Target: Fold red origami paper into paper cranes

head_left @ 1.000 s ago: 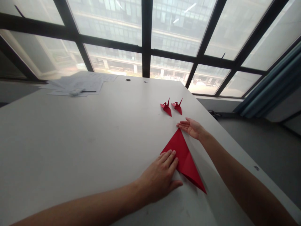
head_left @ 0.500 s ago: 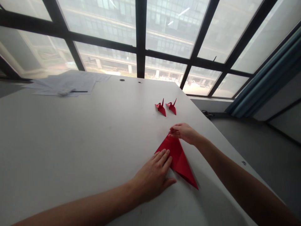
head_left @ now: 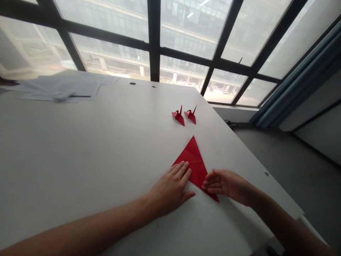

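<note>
A sheet of red origami paper [head_left: 195, 160], folded into a triangle with faint creases, lies on the white table [head_left: 106, 149]. My left hand [head_left: 172, 188] rests flat on its left part, fingers stretched out and thumb apart. Over the lower right edge of the paper is my right hand [head_left: 223, 185], its fingers extended and slightly curved, the fingertips at the paper's surface. Beyond the sheet stand two folded red paper cranes, the left crane [head_left: 179, 116] and the right crane [head_left: 191, 115], side by side and apart from both hands.
White papers [head_left: 61, 85] are spread at the table's far left, with a dark pen [head_left: 80, 96] on them. A round cable hole [head_left: 132, 83] is near the far edge. The table's right edge slants down beside my right arm. Windows and a blue curtain [head_left: 298, 81] stand beyond.
My right hand has moved from the paper's far corner down to its lower right edge. The far corner is now uncovered. My left hand stays on the paper; the view has tilted slightly.
</note>
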Demonstrator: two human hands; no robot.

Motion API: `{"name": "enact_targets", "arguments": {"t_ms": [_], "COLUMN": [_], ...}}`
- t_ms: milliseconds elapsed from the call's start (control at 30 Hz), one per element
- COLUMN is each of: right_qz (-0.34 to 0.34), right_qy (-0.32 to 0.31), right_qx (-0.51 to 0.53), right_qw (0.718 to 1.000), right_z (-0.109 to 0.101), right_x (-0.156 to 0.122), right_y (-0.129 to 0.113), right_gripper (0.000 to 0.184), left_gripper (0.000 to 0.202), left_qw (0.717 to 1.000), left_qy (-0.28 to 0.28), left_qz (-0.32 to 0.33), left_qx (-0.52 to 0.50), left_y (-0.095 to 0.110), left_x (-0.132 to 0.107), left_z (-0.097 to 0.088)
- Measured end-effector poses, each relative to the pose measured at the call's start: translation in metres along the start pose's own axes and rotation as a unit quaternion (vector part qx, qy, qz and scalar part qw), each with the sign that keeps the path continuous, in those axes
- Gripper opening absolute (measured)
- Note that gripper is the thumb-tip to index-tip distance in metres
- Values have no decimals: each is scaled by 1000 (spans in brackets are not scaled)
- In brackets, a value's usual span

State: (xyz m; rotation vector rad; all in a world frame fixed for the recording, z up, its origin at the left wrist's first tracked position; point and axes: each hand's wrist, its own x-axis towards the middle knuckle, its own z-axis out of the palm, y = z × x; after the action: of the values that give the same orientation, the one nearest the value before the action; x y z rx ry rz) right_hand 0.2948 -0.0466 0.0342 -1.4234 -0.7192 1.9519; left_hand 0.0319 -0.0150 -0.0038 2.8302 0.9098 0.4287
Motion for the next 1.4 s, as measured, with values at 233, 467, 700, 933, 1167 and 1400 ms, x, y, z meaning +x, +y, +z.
{"name": "enact_targets", "arguments": {"t_ms": [233, 467, 700, 933, 1167, 1400], "right_qz": [10, 46, -201, -122, -189, -316], "right_qy": [31, 67, 83, 23, 97, 136], "right_qx": [-58, -159, -317, 164, 216, -82], "right_qw": [998, 984, 923, 979, 953, 935], "right_z": [-4, -22, 33, 61, 19, 31], "right_x": [-35, -46, -3, 53, 72, 70], "right_y": [22, -7, -31, -10, -40, -52], "right_gripper": [23, 26, 15, 22, 34, 19], "left_gripper": [68, 67, 66, 60, 62, 58], "left_qw": [1000, 1000, 1000, 1000, 1000, 1000], "left_qy": [3, -1, 4, 12, 3, 6], "left_qz": [5, 5, 14, 17, 2, 9], "left_qx": [15, 13, 12, -2, 12, 14], "left_y": [-1, -1, -2, -1, 0, 1], "left_x": [2, 3, 3, 2, 2, 3], "left_z": [2, 1, 1, -1, 0, -6]}}
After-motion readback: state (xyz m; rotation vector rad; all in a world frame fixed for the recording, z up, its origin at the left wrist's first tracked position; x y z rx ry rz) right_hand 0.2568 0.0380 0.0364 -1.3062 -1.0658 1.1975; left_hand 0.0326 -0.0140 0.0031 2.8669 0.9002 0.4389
